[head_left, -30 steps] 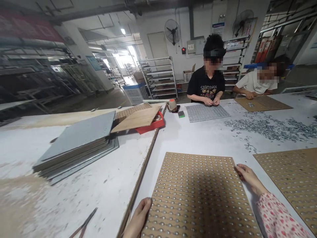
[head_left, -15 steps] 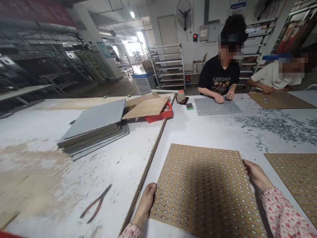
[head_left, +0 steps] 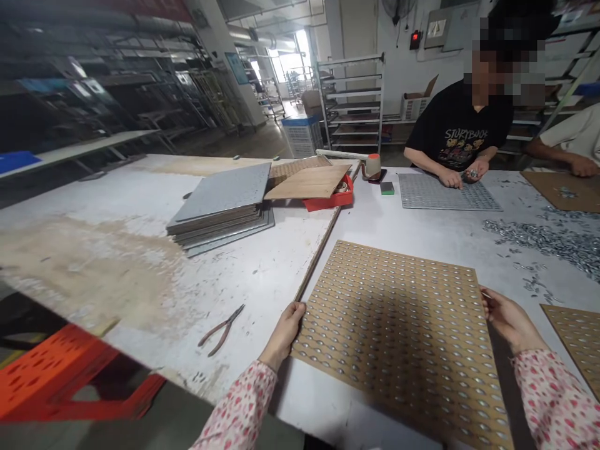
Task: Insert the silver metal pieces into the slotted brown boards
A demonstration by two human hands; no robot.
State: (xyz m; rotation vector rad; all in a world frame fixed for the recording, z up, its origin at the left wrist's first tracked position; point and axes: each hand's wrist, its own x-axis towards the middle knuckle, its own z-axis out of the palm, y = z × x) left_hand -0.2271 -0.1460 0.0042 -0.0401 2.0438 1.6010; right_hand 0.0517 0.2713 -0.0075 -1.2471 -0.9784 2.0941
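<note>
A brown perforated board (head_left: 398,331), its holes filled with small metal pieces, lies on the white table in front of me. My left hand (head_left: 285,331) grips its left edge, fingers curled over the rim. My right hand (head_left: 504,315) holds the right edge near the far corner, fingers closed on it. Both sleeves are pink with a red floral print.
Pliers (head_left: 220,329) lie left of the board. A stack of grey boards (head_left: 222,209) and a red tray (head_left: 330,199) sit further back. Loose metal pieces (head_left: 548,240) are heaped at right, beside another brown board (head_left: 576,337). Across the table a person (head_left: 457,134) works on a grey board (head_left: 445,192). An orange crate (head_left: 56,375) stands lower left.
The view has swung left and down, bringing the table edge and orange crate into sight. Both hands keep hold of the board's edges; the board appears shifted slightly leftward with them.
</note>
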